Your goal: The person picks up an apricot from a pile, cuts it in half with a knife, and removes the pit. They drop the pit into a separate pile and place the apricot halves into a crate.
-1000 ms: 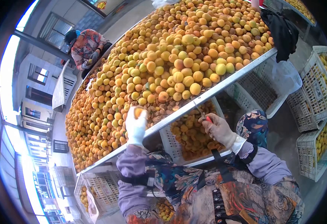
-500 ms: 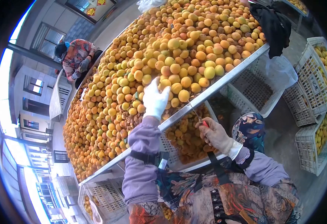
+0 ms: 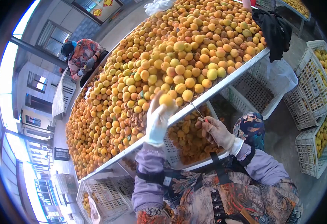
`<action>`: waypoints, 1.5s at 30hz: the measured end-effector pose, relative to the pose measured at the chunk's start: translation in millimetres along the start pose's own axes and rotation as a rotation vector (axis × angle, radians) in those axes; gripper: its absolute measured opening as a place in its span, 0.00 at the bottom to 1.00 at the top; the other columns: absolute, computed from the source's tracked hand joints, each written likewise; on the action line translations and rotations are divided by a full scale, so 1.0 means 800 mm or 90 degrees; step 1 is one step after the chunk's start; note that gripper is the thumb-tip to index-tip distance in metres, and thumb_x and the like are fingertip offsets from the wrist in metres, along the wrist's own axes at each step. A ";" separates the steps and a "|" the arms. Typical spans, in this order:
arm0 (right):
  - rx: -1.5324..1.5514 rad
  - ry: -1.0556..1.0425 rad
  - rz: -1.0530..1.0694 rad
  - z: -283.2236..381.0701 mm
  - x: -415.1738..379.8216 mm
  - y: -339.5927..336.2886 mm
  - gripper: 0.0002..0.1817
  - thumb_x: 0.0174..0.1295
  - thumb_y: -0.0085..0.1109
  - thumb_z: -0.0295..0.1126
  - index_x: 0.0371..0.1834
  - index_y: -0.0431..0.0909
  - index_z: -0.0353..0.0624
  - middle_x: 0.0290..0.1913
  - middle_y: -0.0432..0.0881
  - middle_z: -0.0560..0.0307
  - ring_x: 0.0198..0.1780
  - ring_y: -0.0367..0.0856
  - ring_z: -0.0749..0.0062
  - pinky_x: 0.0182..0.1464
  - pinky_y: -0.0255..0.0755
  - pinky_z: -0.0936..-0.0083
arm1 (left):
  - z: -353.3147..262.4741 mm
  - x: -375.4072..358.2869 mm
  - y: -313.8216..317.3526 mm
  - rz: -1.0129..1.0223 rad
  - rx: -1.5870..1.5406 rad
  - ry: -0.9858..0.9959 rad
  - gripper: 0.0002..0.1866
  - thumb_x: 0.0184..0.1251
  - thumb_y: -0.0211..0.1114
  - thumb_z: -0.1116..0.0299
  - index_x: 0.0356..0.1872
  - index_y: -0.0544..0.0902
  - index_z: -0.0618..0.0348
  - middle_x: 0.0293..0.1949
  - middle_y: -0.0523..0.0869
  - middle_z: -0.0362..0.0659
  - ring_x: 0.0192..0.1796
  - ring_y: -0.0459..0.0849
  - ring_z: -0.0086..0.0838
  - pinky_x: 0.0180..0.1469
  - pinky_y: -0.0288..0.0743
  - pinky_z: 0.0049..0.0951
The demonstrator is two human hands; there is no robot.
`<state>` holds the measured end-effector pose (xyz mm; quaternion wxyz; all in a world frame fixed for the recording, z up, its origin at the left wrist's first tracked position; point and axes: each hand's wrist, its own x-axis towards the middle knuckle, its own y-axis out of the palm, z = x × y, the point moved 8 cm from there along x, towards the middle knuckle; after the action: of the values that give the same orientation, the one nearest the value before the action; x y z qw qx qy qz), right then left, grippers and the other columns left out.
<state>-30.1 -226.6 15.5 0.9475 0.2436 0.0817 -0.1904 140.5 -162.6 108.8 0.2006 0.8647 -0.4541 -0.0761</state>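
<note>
My left hand [image 3: 159, 117], in a white glove and slightly blurred, holds a yellow apricot [image 3: 166, 100] between fingers and thumb above the near edge of the heap. A large pile of apricots [image 3: 133, 89] covers the table with a metal rim [image 3: 223, 83]. My right hand [image 3: 216, 132], in a soiled glove, is closed around a thin metal tool [image 3: 196, 109] whose tip points up toward the rim. Under my right hand, below the rim, sits a crate [image 3: 174, 155] with opened apricot pieces [image 3: 193, 143].
Another person [image 3: 84, 58] works at the far left side of the heap. Stacked crates of apricots [image 3: 309, 89] stand at the right. A black cloth [image 3: 271, 31] hangs over the table's right corner. Another crate [image 3: 105, 198] is at the lower left.
My left hand has come off the pile with an apricot in its fingers and moved toward the rim. My right hand keeps the tool near the same place. The view has shifted slightly.
</note>
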 end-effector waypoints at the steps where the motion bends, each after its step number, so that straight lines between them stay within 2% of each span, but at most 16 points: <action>1: -0.003 0.005 0.001 0.002 -0.003 0.002 0.15 0.70 0.47 0.45 0.46 0.74 0.46 0.24 0.73 0.69 0.19 0.66 0.89 0.20 0.62 0.90 | 0.008 -0.020 0.004 0.004 -0.042 -0.011 0.28 0.64 0.54 0.73 0.66 0.60 0.68 0.53 0.74 0.53 0.54 0.79 0.40 0.58 0.76 0.37; 2: -0.005 0.022 0.028 0.004 -0.008 0.010 0.16 0.70 0.47 0.46 0.46 0.75 0.46 0.24 0.73 0.69 0.18 0.66 0.89 0.20 0.62 0.90 | 0.020 -0.040 0.001 -0.015 -0.090 -0.017 0.31 0.62 0.59 0.71 0.66 0.61 0.67 0.51 0.75 0.49 0.53 0.78 0.35 0.58 0.73 0.37; 5: -0.021 0.069 0.069 0.002 -0.021 0.028 0.16 0.70 0.47 0.47 0.44 0.76 0.46 0.22 0.73 0.70 0.17 0.65 0.88 0.19 0.60 0.91 | 0.049 -0.091 -0.005 -0.041 -0.220 -0.042 0.31 0.64 0.59 0.72 0.67 0.59 0.67 0.56 0.73 0.52 0.54 0.77 0.41 0.61 0.72 0.40; 6: -0.002 0.086 0.125 0.002 -0.027 0.039 0.16 0.70 0.47 0.47 0.44 0.76 0.46 0.22 0.73 0.70 0.16 0.65 0.88 0.18 0.59 0.91 | 0.054 -0.103 -0.005 -0.029 -0.237 -0.048 0.33 0.64 0.61 0.70 0.67 0.58 0.67 0.56 0.73 0.53 0.54 0.77 0.42 0.59 0.73 0.39; 8: 0.004 0.099 0.217 -0.006 -0.033 0.055 0.17 0.70 0.46 0.47 0.43 0.76 0.46 0.21 0.73 0.70 0.16 0.65 0.88 0.16 0.57 0.91 | 0.062 -0.125 -0.002 -0.006 -0.283 -0.042 0.32 0.64 0.62 0.68 0.66 0.60 0.67 0.57 0.73 0.55 0.54 0.77 0.43 0.59 0.72 0.40; 11: -0.033 0.096 0.254 -0.011 -0.042 0.066 0.17 0.70 0.46 0.47 0.43 0.76 0.46 0.20 0.73 0.70 0.16 0.65 0.89 0.15 0.56 0.91 | 0.074 -0.146 -0.003 -0.003 -0.322 -0.044 0.33 0.63 0.64 0.65 0.65 0.61 0.66 0.58 0.72 0.55 0.57 0.76 0.42 0.61 0.71 0.40; 18: -0.074 0.151 0.243 -0.021 -0.056 0.076 0.16 0.70 0.46 0.47 0.41 0.76 0.46 0.18 0.72 0.70 0.14 0.64 0.88 0.13 0.55 0.90 | 0.084 -0.168 -0.003 -0.019 -0.351 -0.054 0.34 0.61 0.66 0.62 0.64 0.62 0.66 0.61 0.69 0.56 0.61 0.72 0.44 0.65 0.65 0.42; 20: -0.104 0.168 0.195 -0.024 -0.059 0.073 0.16 0.70 0.46 0.46 0.41 0.76 0.46 0.18 0.72 0.70 0.14 0.64 0.89 0.13 0.55 0.90 | 0.083 -0.170 -0.002 -0.019 -0.352 -0.049 0.34 0.61 0.66 0.62 0.64 0.62 0.66 0.61 0.69 0.56 0.62 0.72 0.44 0.65 0.65 0.42; 30: -0.112 0.124 0.233 -0.017 -0.072 0.097 0.16 0.71 0.45 0.45 0.41 0.76 0.45 0.17 0.70 0.70 0.14 0.62 0.89 0.15 0.55 0.90 | 0.078 -0.178 -0.002 -0.002 -0.391 -0.027 0.35 0.61 0.66 0.64 0.65 0.60 0.66 0.62 0.68 0.56 0.64 0.70 0.44 0.66 0.64 0.42; 45: -0.145 0.164 0.229 -0.019 -0.081 0.108 0.18 0.71 0.43 0.46 0.42 0.76 0.43 0.17 0.69 0.69 0.14 0.61 0.88 0.14 0.54 0.90 | 0.078 -0.191 -0.009 0.023 -0.421 -0.009 0.35 0.62 0.65 0.64 0.65 0.59 0.67 0.63 0.68 0.56 0.65 0.69 0.45 0.67 0.63 0.42</action>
<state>-55.6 -128.4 55.8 0.9693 0.1680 0.1779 0.0243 38.3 -51.4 41.0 0.4682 0.7443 -0.4214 -0.2221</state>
